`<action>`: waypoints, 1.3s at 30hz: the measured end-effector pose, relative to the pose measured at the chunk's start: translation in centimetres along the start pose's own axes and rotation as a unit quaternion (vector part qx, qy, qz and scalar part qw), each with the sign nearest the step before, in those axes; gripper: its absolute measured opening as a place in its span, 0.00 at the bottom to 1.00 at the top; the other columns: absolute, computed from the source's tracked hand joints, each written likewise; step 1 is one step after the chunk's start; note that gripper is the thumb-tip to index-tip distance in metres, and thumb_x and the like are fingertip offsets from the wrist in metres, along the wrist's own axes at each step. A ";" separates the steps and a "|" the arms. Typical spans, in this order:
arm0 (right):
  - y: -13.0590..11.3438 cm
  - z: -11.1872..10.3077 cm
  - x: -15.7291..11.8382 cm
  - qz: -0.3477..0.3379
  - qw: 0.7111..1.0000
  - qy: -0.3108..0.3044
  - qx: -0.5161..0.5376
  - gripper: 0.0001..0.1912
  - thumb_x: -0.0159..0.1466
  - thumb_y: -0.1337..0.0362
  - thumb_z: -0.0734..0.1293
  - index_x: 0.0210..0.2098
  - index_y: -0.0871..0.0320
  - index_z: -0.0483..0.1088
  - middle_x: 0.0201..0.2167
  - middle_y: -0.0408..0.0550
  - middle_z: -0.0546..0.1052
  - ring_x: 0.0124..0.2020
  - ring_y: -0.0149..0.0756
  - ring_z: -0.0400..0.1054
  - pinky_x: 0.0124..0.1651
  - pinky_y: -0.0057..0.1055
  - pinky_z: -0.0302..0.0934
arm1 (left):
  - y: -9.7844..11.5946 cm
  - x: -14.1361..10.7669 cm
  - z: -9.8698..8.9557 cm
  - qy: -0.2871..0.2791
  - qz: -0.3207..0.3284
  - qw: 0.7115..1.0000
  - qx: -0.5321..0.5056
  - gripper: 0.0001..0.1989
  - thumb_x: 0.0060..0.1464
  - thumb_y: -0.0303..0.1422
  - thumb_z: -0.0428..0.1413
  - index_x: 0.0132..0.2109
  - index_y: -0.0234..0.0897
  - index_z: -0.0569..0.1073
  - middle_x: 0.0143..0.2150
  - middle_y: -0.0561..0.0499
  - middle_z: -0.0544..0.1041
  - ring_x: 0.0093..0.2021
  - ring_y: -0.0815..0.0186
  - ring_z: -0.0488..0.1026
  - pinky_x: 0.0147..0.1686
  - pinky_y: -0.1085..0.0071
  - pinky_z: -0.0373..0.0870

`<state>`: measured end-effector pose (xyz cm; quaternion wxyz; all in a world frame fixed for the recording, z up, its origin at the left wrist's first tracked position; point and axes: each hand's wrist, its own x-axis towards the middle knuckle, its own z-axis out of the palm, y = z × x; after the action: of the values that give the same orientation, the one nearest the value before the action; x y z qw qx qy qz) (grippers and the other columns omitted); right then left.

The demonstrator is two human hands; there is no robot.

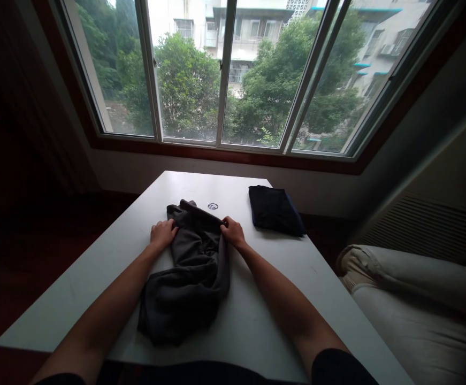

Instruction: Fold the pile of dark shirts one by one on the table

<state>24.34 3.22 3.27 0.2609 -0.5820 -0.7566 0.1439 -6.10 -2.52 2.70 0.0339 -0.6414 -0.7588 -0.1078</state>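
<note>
A dark grey garment (192, 272) lies crumpled on the white table (108, 256) in front of me, its exact kind hard to make out. My left hand (163, 234) grips its left edge with curled fingers. On the opposite side, my right hand (233, 231) pinches the upper right edge of the cloth. Folds and wrinkles run across the middle, and the lower end is bunched towards me. To the right of my right hand, apart from it, rests a folded dark navy or black garment (276, 210).
A small round dark mark (213, 206) shows on the table beyond the grey cloth. A cream sofa (413, 299) stands at the right, close to the table's edge. Past the far edge are a wall and a wide window (220, 75).
</note>
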 end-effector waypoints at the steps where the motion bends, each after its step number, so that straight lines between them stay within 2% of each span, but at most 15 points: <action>1: 1.3 -0.7 0.5 0.043 0.999 0.006 0.006 0.09 0.68 0.61 0.66 0.44 0.55 0.76 0.39 0.48 0.80 0.41 0.39 0.73 0.41 0.29 0.59 | -0.2 0.1 0.2 0.001 0.003 1.000 -0.001 0.13 0.70 0.42 0.50 0.48 0.40 0.74 0.48 0.42 0.80 0.51 0.51 0.73 0.51 0.60 0.64; 4: 4.2 -2.1 1.5 0.110 0.993 0.036 0.004 0.10 0.68 0.63 0.63 0.42 0.57 0.76 0.38 0.49 0.80 0.40 0.39 0.73 0.41 0.29 0.58 | -0.7 0.4 0.6 0.031 -0.003 1.000 -0.001 0.11 0.70 0.38 0.50 0.46 0.40 0.74 0.47 0.42 0.80 0.50 0.51 0.74 0.49 0.59 0.66; 6: 4.8 -2.4 1.7 0.107 0.992 0.061 0.005 0.12 0.68 0.66 0.61 0.45 0.58 0.76 0.38 0.50 0.80 0.41 0.39 0.73 0.42 0.29 0.59 | -0.9 0.4 0.7 0.073 -0.021 0.997 -0.004 0.10 0.69 0.36 0.50 0.47 0.38 0.74 0.49 0.40 0.78 0.51 0.50 0.73 0.49 0.58 0.67; 9: 3.9 -1.6 1.5 -0.001 0.995 0.095 0.034 0.13 0.68 0.67 0.61 0.47 0.58 0.75 0.41 0.51 0.79 0.44 0.40 0.72 0.48 0.31 0.62 | -0.9 0.5 0.4 0.143 -0.017 0.989 -0.039 0.11 0.68 0.33 0.50 0.50 0.36 0.75 0.52 0.38 0.76 0.54 0.49 0.72 0.52 0.56 0.68; 11: 2.5 -0.6 1.1 -0.112 0.987 0.095 0.063 0.12 0.68 0.66 0.62 0.48 0.57 0.75 0.45 0.52 0.78 0.48 0.40 0.71 0.53 0.33 0.63 | -0.5 0.4 0.4 0.163 0.051 0.981 -0.089 0.14 0.66 0.31 0.51 0.55 0.36 0.75 0.55 0.38 0.76 0.57 0.50 0.70 0.58 0.55 0.67; 14: 0.3 0.8 0.2 -0.224 0.972 0.008 0.068 0.17 0.71 0.61 0.65 0.58 0.54 0.73 0.49 0.51 0.77 0.47 0.39 0.71 0.53 0.32 0.65 | 0.7 0.1 0.9 0.138 0.196 0.961 -0.141 0.23 0.59 0.24 0.53 0.61 0.40 0.75 0.65 0.43 0.71 0.68 0.50 0.61 0.69 0.51 0.58; 17: -1.1 1.5 -0.8 -0.267 0.959 -0.097 0.008 0.27 0.72 0.53 0.67 0.68 0.49 0.66 0.49 0.49 0.78 0.44 0.39 0.73 0.47 0.30 0.64 | 1.9 -0.2 2.0 0.080 0.288 0.943 -0.144 0.26 0.54 0.21 0.53 0.56 0.44 0.79 0.70 0.49 0.68 0.75 0.47 0.50 0.72 0.42 0.50; 21: -1.1 1.6 -1.0 -0.228 0.961 -0.144 -0.066 0.19 0.70 0.50 0.69 0.57 0.48 0.76 0.39 0.47 0.81 0.39 0.40 0.74 0.41 0.29 0.61 | 2.1 0.0 2.6 0.036 0.336 0.927 -0.164 0.23 0.50 0.18 0.51 0.47 0.42 0.81 0.62 0.49 0.76 0.72 0.50 0.56 0.71 0.44 0.54; 24: 0.4 1.2 0.1 -0.138 0.985 -0.086 -0.048 0.11 0.68 0.54 0.68 0.45 0.51 0.78 0.32 0.45 0.79 0.34 0.37 0.71 0.38 0.27 0.57 | 0.8 0.5 1.7 0.085 0.298 0.930 -0.198 0.20 0.50 0.19 0.51 0.44 0.39 0.80 0.55 0.45 0.80 0.66 0.53 0.64 0.68 0.51 0.60; 26: 2.0 0.5 1.1 -0.075 0.997 -0.006 0.015 0.10 0.68 0.56 0.67 0.41 0.53 0.77 0.33 0.45 0.79 0.34 0.36 0.70 0.39 0.27 0.57 | -0.8 1.0 0.8 0.134 0.220 0.942 -0.215 0.16 0.52 0.21 0.51 0.43 0.39 0.79 0.50 0.44 0.80 0.60 0.53 0.69 0.64 0.55 0.64; 29: 5.2 -1.4 2.5 0.046 0.982 0.132 0.129 0.12 0.65 0.54 0.65 0.35 0.56 0.75 0.31 0.47 0.78 0.33 0.38 0.69 0.37 0.27 0.57 | -4.1 1.5 -0.4 0.192 0.023 0.956 -0.219 0.12 0.55 0.23 0.50 0.40 0.39 0.77 0.44 0.43 0.80 0.53 0.52 0.71 0.57 0.57 0.66; 31: 7.2 -2.6 3.1 0.115 0.960 0.193 0.165 0.15 0.64 0.52 0.63 0.31 0.57 0.72 0.27 0.47 0.76 0.31 0.39 0.67 0.35 0.28 0.57 | -6.4 1.8 -0.9 0.192 -0.121 0.949 -0.221 0.11 0.54 0.24 0.51 0.39 0.40 0.75 0.44 0.43 0.79 0.52 0.50 0.71 0.52 0.57 0.66; 33: 8.5 -3.5 3.3 0.150 0.948 0.224 0.170 0.17 0.64 0.52 0.60 0.30 0.57 0.71 0.24 0.47 0.73 0.29 0.40 0.66 0.34 0.29 0.57 | -8.0 1.8 -1.2 0.172 -0.208 0.935 -0.228 0.11 0.52 0.23 0.52 0.39 0.40 0.74 0.46 0.41 0.78 0.51 0.48 0.70 0.49 0.57 0.66; 36: 9.1 -3.6 3.4 0.168 0.938 0.254 0.162 0.16 0.64 0.54 0.58 0.33 0.57 0.71 0.27 0.49 0.74 0.31 0.41 0.66 0.37 0.31 0.58 | -8.4 1.8 -1.4 0.193 -0.222 0.931 -0.217 0.13 0.52 0.21 0.50 0.40 0.39 0.74 0.50 0.39 0.77 0.53 0.47 0.70 0.52 0.56 0.65; 39: 8.1 -2.9 3.2 0.111 0.945 0.280 0.131 0.15 0.66 0.56 0.58 0.37 0.58 0.72 0.37 0.53 0.75 0.38 0.43 0.67 0.47 0.35 0.61 | -6.3 1.6 -1.9 0.245 -0.125 0.944 -0.182 0.13 0.57 0.23 0.48 0.42 0.38 0.75 0.50 0.40 0.78 0.55 0.49 0.71 0.59 0.55 0.63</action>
<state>31.88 8.34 2.15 0.5186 -0.6397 -0.5583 0.1012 -12.76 -2.31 4.05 0.0875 -0.4903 -0.7686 -0.4015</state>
